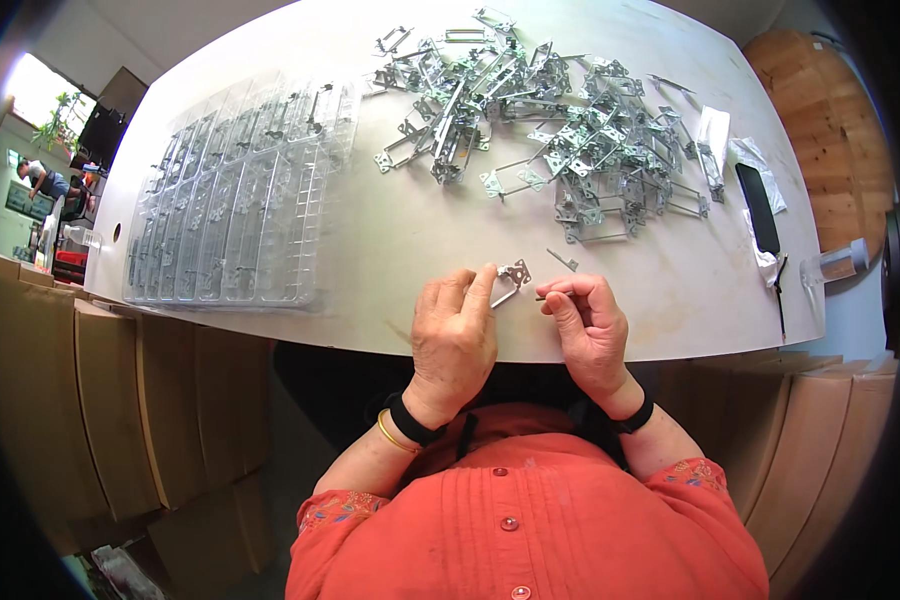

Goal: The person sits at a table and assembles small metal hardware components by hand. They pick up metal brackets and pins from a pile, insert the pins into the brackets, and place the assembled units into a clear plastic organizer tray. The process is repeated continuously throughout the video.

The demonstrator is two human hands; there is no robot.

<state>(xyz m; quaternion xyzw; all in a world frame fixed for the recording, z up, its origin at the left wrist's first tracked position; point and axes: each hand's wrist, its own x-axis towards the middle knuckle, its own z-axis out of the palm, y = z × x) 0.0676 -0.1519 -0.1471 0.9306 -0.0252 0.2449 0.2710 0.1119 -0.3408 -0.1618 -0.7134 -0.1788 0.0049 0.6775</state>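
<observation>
Head view, lower centre: gripping a silver, open-framed metal bracket with left hand, pinching a thin, dark rod-like piece with right hand, just apart; apparently mid-assembly, probably calling for careful alignment.

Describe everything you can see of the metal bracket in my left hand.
The bracket is silvery and looks like bare, slightly shiny metal. A flat end plate with holes shows beyond your fingertips, and a narrow open frame slants down from it toward your palm side. Your left hand grips it, with the fingers hiding part of it. It sits over the front part of the white table; whether it touches the tabletop, I can't tell. Finer details are too small to make out.
</observation>
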